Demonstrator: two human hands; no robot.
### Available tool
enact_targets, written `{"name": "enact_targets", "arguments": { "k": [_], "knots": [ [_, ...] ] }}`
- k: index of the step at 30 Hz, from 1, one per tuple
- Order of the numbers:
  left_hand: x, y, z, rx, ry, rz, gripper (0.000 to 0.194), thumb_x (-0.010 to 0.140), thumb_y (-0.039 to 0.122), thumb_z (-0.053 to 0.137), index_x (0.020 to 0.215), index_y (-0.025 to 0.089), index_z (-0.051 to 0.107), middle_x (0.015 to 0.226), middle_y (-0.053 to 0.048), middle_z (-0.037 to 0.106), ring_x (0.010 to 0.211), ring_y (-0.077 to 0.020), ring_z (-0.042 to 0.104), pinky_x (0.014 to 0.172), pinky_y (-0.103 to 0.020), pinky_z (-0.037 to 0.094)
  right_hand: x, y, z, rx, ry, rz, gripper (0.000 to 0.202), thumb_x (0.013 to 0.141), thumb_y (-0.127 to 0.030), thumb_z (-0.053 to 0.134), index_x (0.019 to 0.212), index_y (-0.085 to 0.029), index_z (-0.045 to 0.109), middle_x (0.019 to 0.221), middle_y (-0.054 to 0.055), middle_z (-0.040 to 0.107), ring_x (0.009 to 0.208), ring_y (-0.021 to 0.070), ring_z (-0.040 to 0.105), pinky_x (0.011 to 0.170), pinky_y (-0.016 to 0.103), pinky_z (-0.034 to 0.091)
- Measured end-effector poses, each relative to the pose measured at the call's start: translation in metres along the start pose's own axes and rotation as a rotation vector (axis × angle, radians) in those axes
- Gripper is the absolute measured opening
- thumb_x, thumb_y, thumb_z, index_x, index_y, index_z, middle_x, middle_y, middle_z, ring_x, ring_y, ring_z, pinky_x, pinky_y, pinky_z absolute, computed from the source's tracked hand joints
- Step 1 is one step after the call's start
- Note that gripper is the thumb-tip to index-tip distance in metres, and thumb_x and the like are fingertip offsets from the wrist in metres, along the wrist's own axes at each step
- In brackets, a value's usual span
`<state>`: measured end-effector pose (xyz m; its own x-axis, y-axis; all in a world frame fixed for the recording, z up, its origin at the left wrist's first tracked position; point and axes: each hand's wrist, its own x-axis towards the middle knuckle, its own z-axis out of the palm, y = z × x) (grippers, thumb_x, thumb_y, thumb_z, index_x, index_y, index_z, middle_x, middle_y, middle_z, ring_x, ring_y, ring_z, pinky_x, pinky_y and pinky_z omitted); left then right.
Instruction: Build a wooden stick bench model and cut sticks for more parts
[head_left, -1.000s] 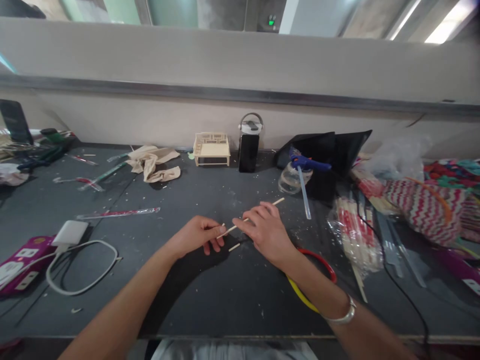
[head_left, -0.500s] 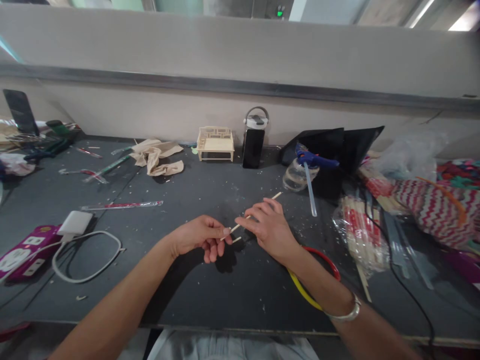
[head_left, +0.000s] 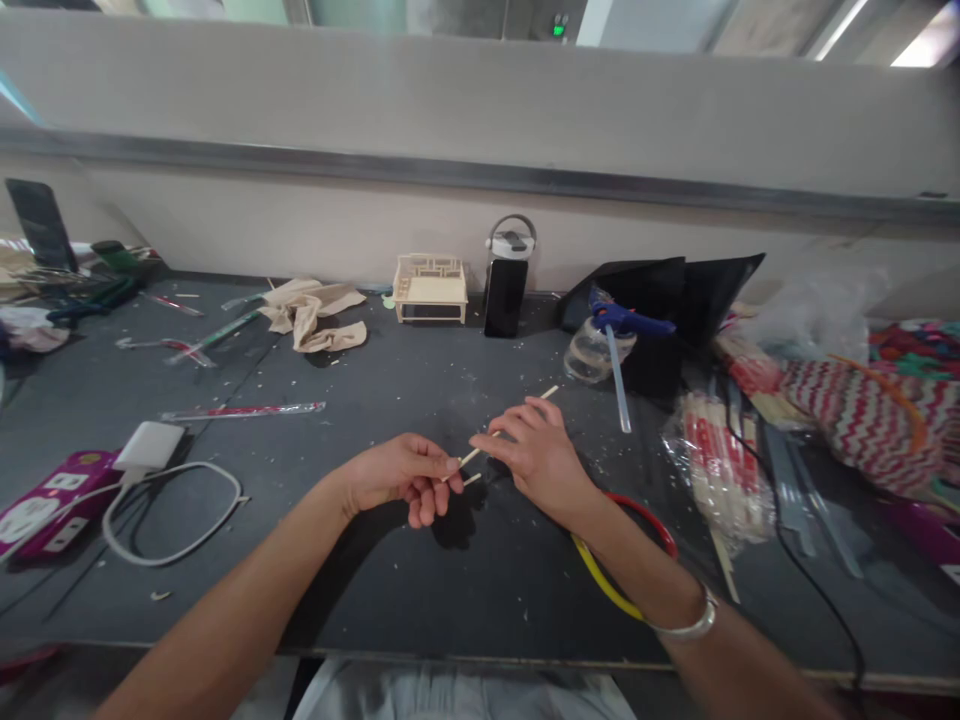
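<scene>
A thin wooden stick (head_left: 480, 452) runs between my two hands, slanting up to the right. My left hand (head_left: 416, 475) pinches its lower end between thumb and fingers. Across its upper part my right hand (head_left: 529, 450) is closed, and the far tip sticks out past the fingers. A second short stick (head_left: 471, 480) shows just below, beside my left fingertips; whether that hand holds it I cannot tell. Under my right forearm lie red and yellow handles (head_left: 600, 580), partly hidden by the arm.
A miniature wooden bench (head_left: 431, 290) stands by the wall, near a bottle (head_left: 512, 240) and a phone (head_left: 505, 298). To the right are a blue glue gun (head_left: 630, 320) on a jar (head_left: 589, 355) and bagged sticks (head_left: 724, 460). A purple power strip (head_left: 64, 505) lies left.
Both hands keep nearly the same pose around the stick. The view has shifted very slightly; nothing was taken up or let go.
</scene>
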<state>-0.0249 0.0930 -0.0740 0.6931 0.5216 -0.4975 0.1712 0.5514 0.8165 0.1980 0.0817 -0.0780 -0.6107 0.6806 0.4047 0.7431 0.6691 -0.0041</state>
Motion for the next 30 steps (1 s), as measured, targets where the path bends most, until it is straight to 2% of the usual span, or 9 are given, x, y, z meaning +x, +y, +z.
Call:
{"name": "enact_targets", "arguments": {
  "k": [4,8,10,14,18,22,25,27,30],
  "knots": [
    [0.001,-0.002,0.001,0.027,0.034,0.037,0.030,0.078,0.041,0.064,0.073,0.012,0.064,0.055,-0.003,0.066,0.040,-0.0110,0.059,0.037,-0.018,0.046,0.003,-0.002,-0.001,-0.012,0.002,0.004,0.041,0.080,-0.002,0.050,0.110,-0.028,0.062,0.103,0.004,0.064,0.100,0.0207,0.051,0.100,0.045,0.027],
    [-0.001,-0.002,0.001,0.051,0.110,0.119,0.028,0.079,0.041,0.064,0.075,0.013,0.062,0.056,-0.002,0.066,0.041,-0.0111,0.060,0.039,-0.019,0.047,-0.006,-0.011,-0.021,-0.053,0.050,0.107,0.040,0.088,-0.012,0.046,0.126,-0.020,0.052,0.124,0.013,0.054,0.115,0.0264,0.045,0.095,0.043,0.037],
    [-0.002,-0.001,0.005,0.048,0.150,0.164,0.028,0.079,0.041,0.063,0.075,0.013,0.061,0.056,-0.002,0.065,0.042,-0.0113,0.060,0.039,-0.020,0.047,-0.030,-0.012,-0.033,-0.051,0.031,0.228,0.037,0.091,-0.018,0.044,0.128,-0.018,0.049,0.120,0.013,0.056,0.110,0.0258,0.050,0.092,0.041,0.042],
    [-0.004,0.002,0.019,0.060,0.186,0.237,0.031,0.080,0.043,0.061,0.074,0.013,0.059,0.056,-0.002,0.064,0.042,-0.0121,0.060,0.039,-0.021,0.047,-0.104,-0.006,-0.041,-0.087,-0.088,0.461,0.043,0.088,-0.033,0.049,0.128,-0.015,0.048,0.101,0.013,0.063,0.092,0.0287,0.059,0.080,0.044,0.049],
    [-0.003,0.001,0.033,0.064,0.188,0.287,0.032,0.080,0.044,0.061,0.074,0.013,0.058,0.057,-0.002,0.064,0.042,-0.0125,0.061,0.039,-0.021,0.047,-0.148,-0.007,-0.041,-0.009,-0.170,0.517,0.046,0.086,-0.030,0.049,0.130,-0.019,0.046,0.107,0.012,0.061,0.096,0.0264,0.060,0.082,0.040,0.051],
    [0.001,-0.002,0.036,0.045,0.215,0.323,0.030,0.079,0.041,0.061,0.075,0.012,0.058,0.057,-0.002,0.063,0.041,-0.0117,0.060,0.038,-0.020,0.046,-0.138,-0.015,-0.042,0.128,-0.267,0.563,0.062,0.077,-0.015,0.047,0.138,-0.016,0.035,0.102,0.012,0.063,0.090,0.0239,0.063,0.081,0.038,0.051],
    [0.003,-0.004,0.035,0.075,0.304,0.409,0.028,0.080,0.040,0.060,0.075,0.013,0.057,0.057,-0.001,0.062,0.041,-0.0115,0.060,0.039,-0.020,0.047,-0.122,-0.014,-0.044,0.206,-0.353,0.679,0.071,0.066,-0.010,0.049,0.136,-0.011,0.036,0.102,0.015,0.064,0.089,0.0259,0.064,0.082,0.041,0.049],
    [0.003,-0.005,0.034,0.113,0.358,0.458,0.028,0.081,0.040,0.059,0.075,0.013,0.057,0.057,0.000,0.062,0.042,-0.0119,0.060,0.039,-0.020,0.047,-0.115,-0.011,-0.049,0.356,-0.387,0.770,0.064,0.065,-0.010,0.051,0.129,-0.013,0.043,0.092,0.010,0.065,0.081,0.0238,0.064,0.076,0.038,0.050],
    [0.002,-0.005,0.032,0.110,0.367,0.482,0.028,0.081,0.040,0.058,0.075,0.013,0.057,0.056,0.000,0.061,0.040,-0.0114,0.059,0.038,-0.020,0.046,-0.108,-0.009,-0.056,0.776,-0.398,0.846,0.050,0.073,-0.019,0.056,0.122,-0.019,0.046,0.069,-0.001,0.057,0.058,0.0149,0.059,0.056,0.027,0.048]
  ]
}}
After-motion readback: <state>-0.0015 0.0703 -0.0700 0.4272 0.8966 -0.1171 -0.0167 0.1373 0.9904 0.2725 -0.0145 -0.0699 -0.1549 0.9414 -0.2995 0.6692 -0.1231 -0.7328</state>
